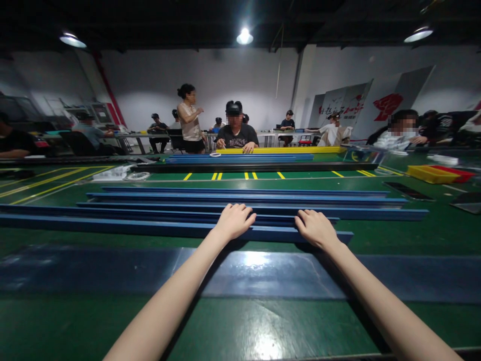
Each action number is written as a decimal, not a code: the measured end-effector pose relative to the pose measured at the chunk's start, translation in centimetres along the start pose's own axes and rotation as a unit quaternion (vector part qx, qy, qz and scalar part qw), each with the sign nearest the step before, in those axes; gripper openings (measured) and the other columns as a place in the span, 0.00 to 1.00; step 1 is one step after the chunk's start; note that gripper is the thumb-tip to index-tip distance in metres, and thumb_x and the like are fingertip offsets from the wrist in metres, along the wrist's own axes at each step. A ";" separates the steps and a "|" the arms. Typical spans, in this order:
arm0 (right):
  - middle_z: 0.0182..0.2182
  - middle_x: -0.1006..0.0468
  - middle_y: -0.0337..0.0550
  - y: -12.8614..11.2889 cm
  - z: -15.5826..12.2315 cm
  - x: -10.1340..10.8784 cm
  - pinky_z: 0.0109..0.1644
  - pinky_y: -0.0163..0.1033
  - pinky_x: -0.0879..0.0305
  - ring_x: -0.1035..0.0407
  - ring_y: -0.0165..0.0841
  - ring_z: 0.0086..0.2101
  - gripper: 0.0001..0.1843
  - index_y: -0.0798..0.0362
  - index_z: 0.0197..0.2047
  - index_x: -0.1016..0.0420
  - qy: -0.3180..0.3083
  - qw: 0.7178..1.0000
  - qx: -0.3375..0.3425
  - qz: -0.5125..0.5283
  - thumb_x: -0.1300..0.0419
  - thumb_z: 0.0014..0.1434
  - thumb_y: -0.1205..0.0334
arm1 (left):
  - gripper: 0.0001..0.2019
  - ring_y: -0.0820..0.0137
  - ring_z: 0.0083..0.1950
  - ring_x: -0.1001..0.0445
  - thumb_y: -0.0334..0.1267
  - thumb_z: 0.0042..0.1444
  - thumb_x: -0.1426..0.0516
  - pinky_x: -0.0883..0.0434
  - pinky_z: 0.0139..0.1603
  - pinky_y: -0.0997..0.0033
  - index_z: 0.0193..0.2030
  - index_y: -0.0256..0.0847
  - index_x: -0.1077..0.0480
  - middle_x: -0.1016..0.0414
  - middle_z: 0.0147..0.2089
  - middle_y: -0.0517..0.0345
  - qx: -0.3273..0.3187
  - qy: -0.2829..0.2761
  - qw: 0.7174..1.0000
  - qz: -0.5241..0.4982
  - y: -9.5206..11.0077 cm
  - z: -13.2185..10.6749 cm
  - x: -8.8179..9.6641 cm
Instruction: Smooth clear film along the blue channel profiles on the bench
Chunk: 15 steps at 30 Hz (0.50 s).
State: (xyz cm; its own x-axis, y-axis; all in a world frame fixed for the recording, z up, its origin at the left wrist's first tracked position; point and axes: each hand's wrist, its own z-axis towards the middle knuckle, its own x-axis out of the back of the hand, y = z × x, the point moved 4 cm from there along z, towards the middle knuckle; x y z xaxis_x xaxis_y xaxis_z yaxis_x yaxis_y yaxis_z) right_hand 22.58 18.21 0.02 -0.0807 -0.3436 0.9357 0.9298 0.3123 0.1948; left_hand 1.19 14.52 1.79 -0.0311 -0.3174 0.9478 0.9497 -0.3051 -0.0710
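Observation:
Both my arms stretch forward over a green table (263, 326). My left hand (235, 220) and my right hand (314, 228) rest side by side on the nearest of several long blue strips (150, 228). Each hand has its fingers curled over the strip's far edge, gripping it. More blue strips (244, 196) lie parallel just behind, running across the table from left to right. A dark glossy band (93, 268) runs along the table between me and the strips.
Across the table a seated person has hands on a yellow strip (281, 150) above more blue strips (240, 158). A yellow tray (430, 174) and a red tray (456, 173) sit far right. White items (116, 174) lie far left. Other people work behind.

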 end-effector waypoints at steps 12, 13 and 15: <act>0.31 0.25 0.47 -0.3 -0.6 0.7 0.37 0.37 0.49 0.32 0.35 0.35 0.19 0.55 0.32 0.30 0.034 0.999 -0.022 0.008 0.59 0.60 0.59 | 0.23 0.63 0.41 0.29 0.49 0.61 0.62 0.37 0.40 0.65 0.40 0.38 0.32 0.26 0.38 0.51 0.039 0.009 0.999 0.010 2.5 0.5 -1.6; 0.31 0.25 0.46 -0.3 -0.7 0.7 0.37 0.37 0.49 0.32 0.34 0.35 0.18 0.55 0.32 0.30 0.034 0.999 -0.025 0.010 0.59 0.60 0.59 | 0.22 0.63 0.41 0.29 0.49 0.61 0.62 0.37 0.39 0.65 0.40 0.38 0.32 0.26 0.38 0.51 0.039 0.010 0.999 0.011 2.5 0.4 -1.5; 0.31 0.25 0.46 -0.3 -0.9 0.8 0.37 0.37 0.49 0.32 0.34 0.35 0.18 0.54 0.31 0.30 0.034 0.999 -0.028 0.015 0.58 0.60 0.59 | 0.22 0.63 0.41 0.29 0.48 0.61 0.61 0.37 0.40 0.65 0.40 0.38 0.32 0.26 0.38 0.51 0.039 0.011 0.999 0.012 2.6 0.3 -1.5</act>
State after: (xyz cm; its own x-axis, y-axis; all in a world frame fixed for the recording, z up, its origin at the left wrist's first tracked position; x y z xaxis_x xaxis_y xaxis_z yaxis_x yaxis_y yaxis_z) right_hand 22.57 17.03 0.42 -0.0303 -0.3947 0.9183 0.9499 0.2745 0.1493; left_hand 3.79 14.44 0.25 -0.0150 -0.3441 0.9388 0.9717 -0.2265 -0.0675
